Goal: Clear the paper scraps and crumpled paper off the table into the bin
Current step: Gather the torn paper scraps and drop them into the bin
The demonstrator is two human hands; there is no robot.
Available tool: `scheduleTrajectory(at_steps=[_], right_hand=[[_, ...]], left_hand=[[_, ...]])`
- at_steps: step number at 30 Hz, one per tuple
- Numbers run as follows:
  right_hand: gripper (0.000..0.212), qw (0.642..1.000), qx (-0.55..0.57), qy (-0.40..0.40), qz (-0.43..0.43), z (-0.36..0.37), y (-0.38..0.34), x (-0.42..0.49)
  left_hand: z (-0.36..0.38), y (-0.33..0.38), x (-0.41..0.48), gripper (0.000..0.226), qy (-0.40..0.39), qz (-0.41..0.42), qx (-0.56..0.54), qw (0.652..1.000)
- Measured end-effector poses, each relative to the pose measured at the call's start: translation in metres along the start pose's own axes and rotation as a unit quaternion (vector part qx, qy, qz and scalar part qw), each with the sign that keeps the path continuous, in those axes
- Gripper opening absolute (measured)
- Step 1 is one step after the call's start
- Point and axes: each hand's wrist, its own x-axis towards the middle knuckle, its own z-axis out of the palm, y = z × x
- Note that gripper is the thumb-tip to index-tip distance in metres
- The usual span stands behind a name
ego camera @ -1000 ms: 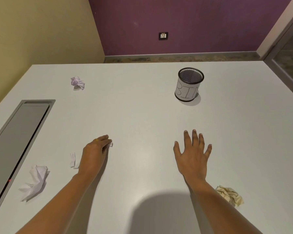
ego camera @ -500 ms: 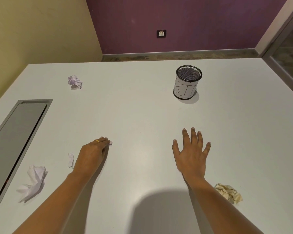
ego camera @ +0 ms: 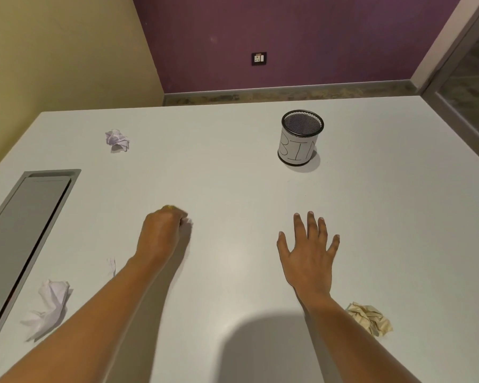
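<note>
1. Small white scrap [ego camera: 188, 223]: sits at the fingertips of the left hand [ego camera: 161, 234], mid-table. Only a sliver shows, blurred.
2. Left hand: fingers curled in, knuckles up, tips pinched down on that scrap. Looks like a grip on it, but whether the scrap is off the surface, can't tell. Yellow ring [ego camera: 168, 207] on one finger.
3. Right hand [ego camera: 309, 254]: flat, palm down, fingers spread and released, holding nothing. Over the table right of centre, well apart from the left hand.
4. Second thin white scrap [ego camera: 111, 266]: flat on the table, just beside the left forearm, on its outer side.
5. Crumpled white paper [ego camera: 50, 306]: near left, close to the grey recessed panel [ego camera: 20, 228] set into the tabletop.
6. Crumpled pale-lilac paper [ego camera: 117, 140]: far left, beyond the panel's far end, alone.
7. Crumpled cream paper [ego camera: 371, 320]: near right, just beside the right forearm.
8. Bin [ego camera: 300, 140]: black mesh cup with a white paper wrap hand-lettered "BIN", upright, far right-centre. Well apart from every piece of paper. Mesh floor visible inside.
9. White table [ego camera: 233, 175]: takes up most of the view. Dark shadow at the near edge between the forearms.
10. Background: purple wall with a wall socket [ego camera: 259, 58], yellow wall at left, door frame at right.
</note>
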Motion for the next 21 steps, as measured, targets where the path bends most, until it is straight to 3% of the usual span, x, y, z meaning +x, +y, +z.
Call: scheduleTrajectory(at_steps=[8, 11, 15, 18, 21], right_hand=[[0.06, 1.0, -0.006, -0.009, -0.005, -0.002, 0.0, 0.0], [0.058, 1.0, 0.003, -0.003, -0.001, -0.001, 0.0, 0.001], [0.057, 1.0, 0.012, 0.005, 0.005, -0.001, -0.001, 0.001], [0.057, 1.0, 0.016, 0.002, 0.005, 0.0, -0.001, 0.003], [0.06, 1.0, 0.018, -0.021, 0.004, 0.003, 0.002, 0.004]], left_hand=[[-0.017, 0.12, 0.124, 0.031, 0.065, 0.181, -0.034, 0.981], [-0.017, 0.163, 0.163, 0.033, 0.042, 0.215, 0.011, 0.976], [-0.013, 0.206, 0.192, 0.039, -0.011, 0.239, 0.091, 0.967], [0.001, 0.22, 0.203, 0.043, -0.029, 0.233, 0.062, 0.97], [0.012, 0.228, 0.201, 0.025, -0.043, 0.222, 0.05, 0.973]])
